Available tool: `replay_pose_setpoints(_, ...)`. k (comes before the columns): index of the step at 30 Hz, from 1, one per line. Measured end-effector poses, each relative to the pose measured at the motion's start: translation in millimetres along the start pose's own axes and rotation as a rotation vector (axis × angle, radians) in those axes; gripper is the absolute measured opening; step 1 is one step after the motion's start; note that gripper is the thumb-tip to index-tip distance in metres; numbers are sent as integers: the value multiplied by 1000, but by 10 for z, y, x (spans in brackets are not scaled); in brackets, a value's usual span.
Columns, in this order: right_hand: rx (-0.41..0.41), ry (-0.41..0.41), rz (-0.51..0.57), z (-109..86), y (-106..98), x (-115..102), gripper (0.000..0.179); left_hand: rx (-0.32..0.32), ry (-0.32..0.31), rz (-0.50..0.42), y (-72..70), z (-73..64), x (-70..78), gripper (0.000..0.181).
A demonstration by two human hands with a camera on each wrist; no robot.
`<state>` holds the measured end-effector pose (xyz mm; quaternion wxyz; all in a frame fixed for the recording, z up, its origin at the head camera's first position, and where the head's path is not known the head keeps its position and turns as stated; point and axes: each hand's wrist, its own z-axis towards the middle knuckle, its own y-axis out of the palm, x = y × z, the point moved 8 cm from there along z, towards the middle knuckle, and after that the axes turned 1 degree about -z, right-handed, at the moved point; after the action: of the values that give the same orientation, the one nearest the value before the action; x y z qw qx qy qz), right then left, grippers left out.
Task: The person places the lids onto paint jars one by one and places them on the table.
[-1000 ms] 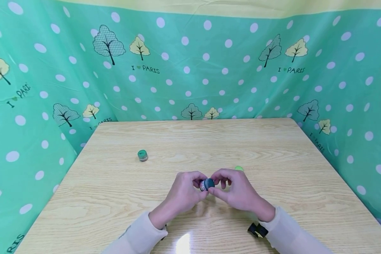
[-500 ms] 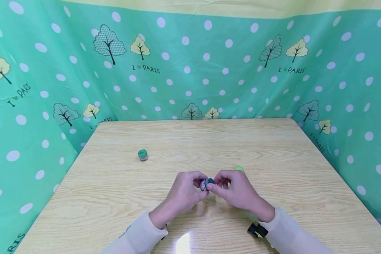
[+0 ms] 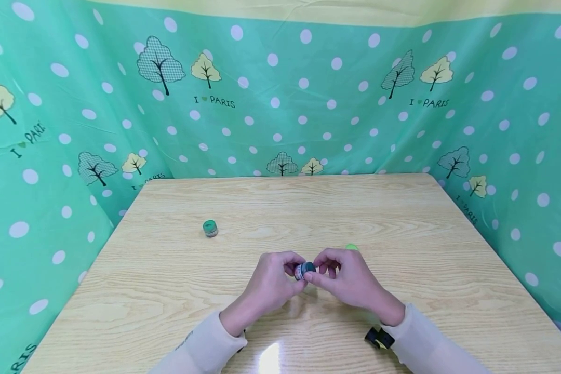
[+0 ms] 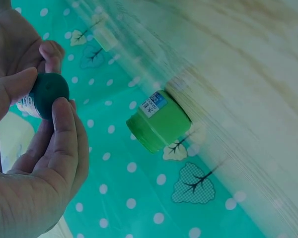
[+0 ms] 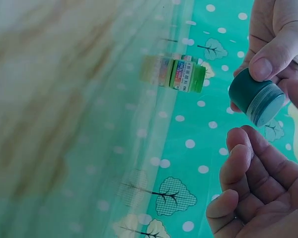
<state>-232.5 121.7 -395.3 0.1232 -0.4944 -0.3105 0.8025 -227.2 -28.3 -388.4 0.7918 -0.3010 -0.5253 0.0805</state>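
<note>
Between both hands is a small dark teal paint jar (image 3: 304, 270), tilted on its side above the table. My left hand (image 3: 271, 280) grips it by the labelled body with thumb and fingers. At its other end, the thumb and forefinger of my right hand (image 3: 348, 275) pinch the lid; the forefinger's contact is hard to make out in the right wrist view (image 5: 258, 183). Behind the right hand, a light green paint jar (image 4: 161, 124) stands on the table, mostly hidden in the head view. Farther left stands a green-lidded jar (image 3: 210, 228).
The wooden table (image 3: 271, 208) reaches back to a green polka-dot curtain (image 3: 304, 93) that also hangs at both sides. Black wrist-camera mounts (image 3: 379, 337) sit by the cuffs, and a bright glare spot lies near the front edge.
The right thumb and fingers have shifted slightly around the end of the jar. The left hand and the two standing jars keep their places.
</note>
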Motion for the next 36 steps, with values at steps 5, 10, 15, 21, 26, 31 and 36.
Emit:
replay_pose_setpoints(5,-11,-67,-6,-11,-19,-44,40,-15,-23,-16,6,-6,-7,24)
replay_pose_setpoints(10,-21,-139,-6,-11,-10,-92,45,-23,-45,-30,8,-9,-10,26)
replay_pose_setpoints(15,-19,-157,-17,-12,-4,-110,44,-25,-50,-27,6,-11,-16,26)
replay_pose_setpoints(21,-20,-148,-25,-11,1,-113,39,-25,-45,-24,4,-11,-20,26)
replay_pose_setpoints(26,-14,-140,-26,-8,-5,-118,35,-20,-35,-14,-1,-9,-19,25)
replay_pose_setpoints(31,-10,-126,-26,-2,-5,-114,27,-16,-29,-17,-4,-7,-11,22)
replay_pose_setpoints(36,0,-93,-33,5,1,-75,17,-16,-27,-20,-4,-6,-4,22)
